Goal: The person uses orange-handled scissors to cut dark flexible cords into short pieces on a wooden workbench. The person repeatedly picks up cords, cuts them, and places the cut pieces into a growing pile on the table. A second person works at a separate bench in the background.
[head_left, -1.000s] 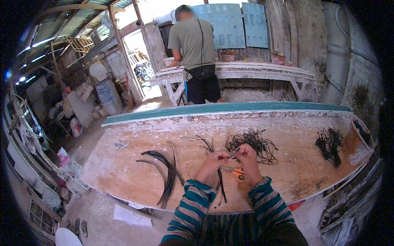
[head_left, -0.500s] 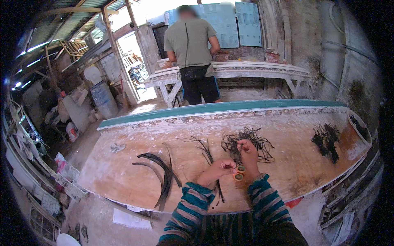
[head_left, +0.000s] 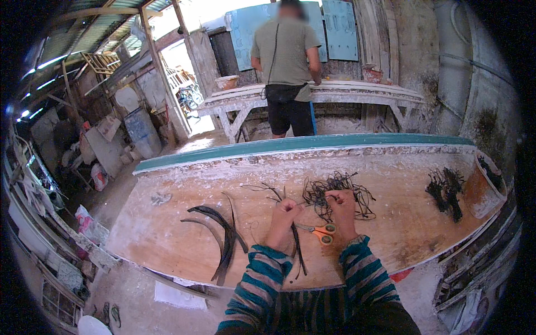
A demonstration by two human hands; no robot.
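My left hand is closed in a pinch above a bundle of thin black strips. Facing it, my right hand pinches at the near side of a tangled heap of thin black cords. A thin black cord shows faintly between the two hands; its ends are hidden by my fingers. Scissors with orange handles lie on the wooden tabletop between my wrists, touched by neither hand. Left of my left hand lies a curved bunch of wider black strips.
Tied black cord bundles lie at the right, beside a tipped clay-coloured pot with black material inside. A green-edged board borders the table's far side. Beyond it, another person stands at a white-stained workbench.
The scissors have left my hands and now lie on the table. My left hand moved forward and left; my right stays by the cord heap. The other person shifted right.
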